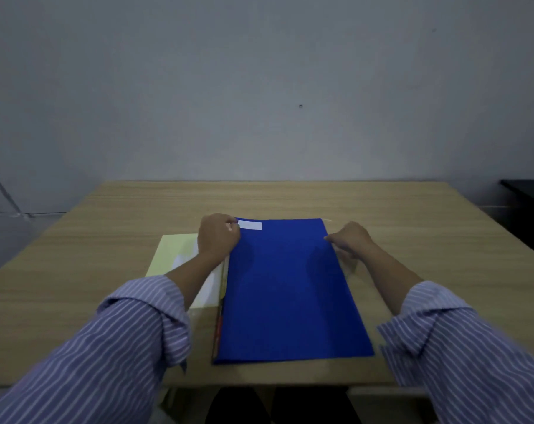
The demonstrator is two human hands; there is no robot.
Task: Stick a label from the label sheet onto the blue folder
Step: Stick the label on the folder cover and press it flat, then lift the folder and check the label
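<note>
Flat rectangular blue folder (290, 289) at the centre of the pale wooden bench (412, 209). A small white rectangular label (251, 225) lies on its far-left corner, so sticking appears nearly done. The left hand (218, 237) presses the label's end; the right hand (349, 240) steadies the folder's right edge, its grip unclear. The pale yellow label sheet (173, 252), left of the folder, is partly hidden.

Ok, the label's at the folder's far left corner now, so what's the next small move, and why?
Probably sweep the left hand rightward along the white label to press it flat. Its fingers sit only at the label's left end on the blue folder, while the right hand rests at the folder's right edge. Whether the rest is stuck down is unclear.
</note>
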